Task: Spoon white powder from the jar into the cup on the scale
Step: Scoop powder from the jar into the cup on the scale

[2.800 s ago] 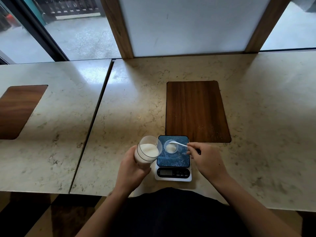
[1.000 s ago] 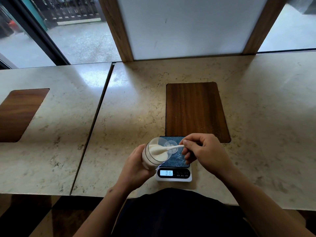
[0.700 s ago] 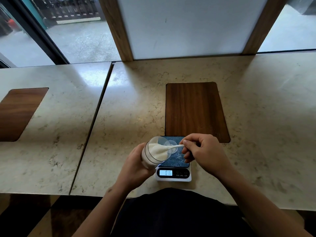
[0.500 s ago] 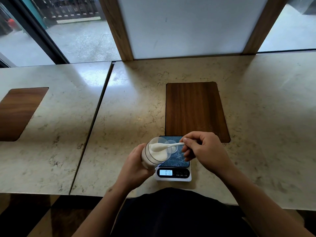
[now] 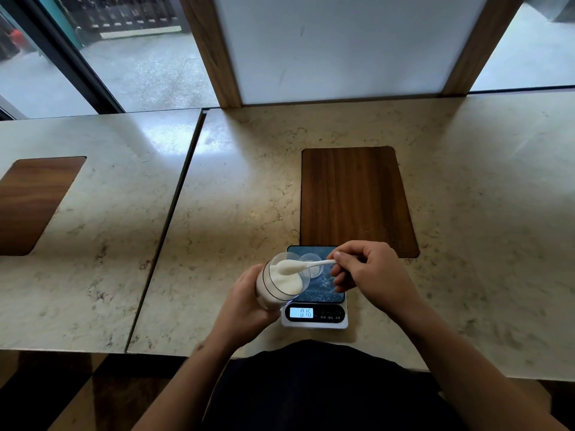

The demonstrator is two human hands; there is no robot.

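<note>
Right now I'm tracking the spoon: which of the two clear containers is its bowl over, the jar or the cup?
The jar, tilted in the left hand; the cup stands on the scale.

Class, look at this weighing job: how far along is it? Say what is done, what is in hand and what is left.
Done: the scale display is lit with the cup on it. In hand: the left hand tilts the open jar; the right hand holds a spoon heaped with powder at the jar's mouth. Left: carry that spoonful over and tip it into the cup.
</note>
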